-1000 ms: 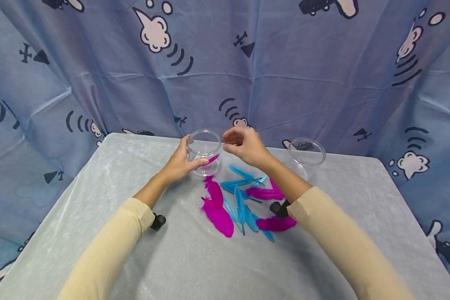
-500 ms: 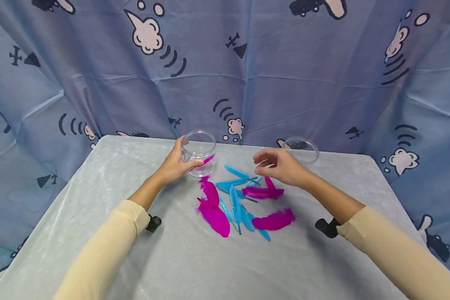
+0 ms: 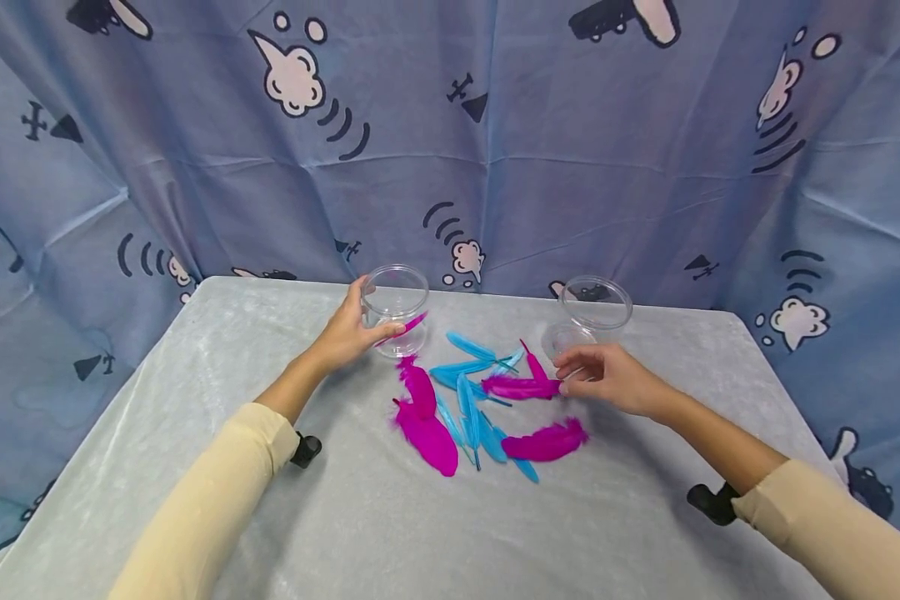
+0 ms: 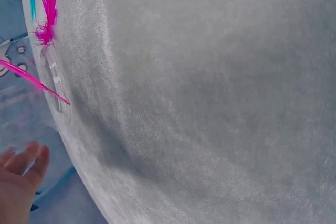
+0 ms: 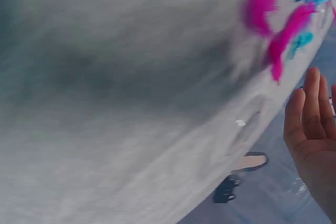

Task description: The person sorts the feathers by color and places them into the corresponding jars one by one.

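My left hand point(image 3: 345, 335) grips a clear plastic cup point(image 3: 417, 337) at the back left of the table in the head view, thumb across its near side. Inside leans one magenta feather point(image 3: 414, 322), which shows in the left wrist view as a thin pink feather point(image 4: 29, 78). Over the right end of a magenta feather point(image 3: 521, 388) hovers my right hand point(image 3: 615, 382), its fingers loosely bent. In the right wrist view this hand point(image 5: 315, 129) has its fingers extended and nothing visible between them. Whether the thumb touches the feather I cannot tell.
A second clear cup point(image 3: 567, 336) stands behind my right hand. Blue feathers point(image 3: 468, 408) and more magenta feathers point(image 3: 546, 442) lie scattered mid-table, several of each. The grey cloth point(image 3: 390, 533) covers the table, and a blue printed curtain point(image 3: 420, 100) hangs behind.
From beside the left cup, my right hand has moved right and down to the magenta feathers. The left hand keeps its hold on the cup; the view has shifted slightly.
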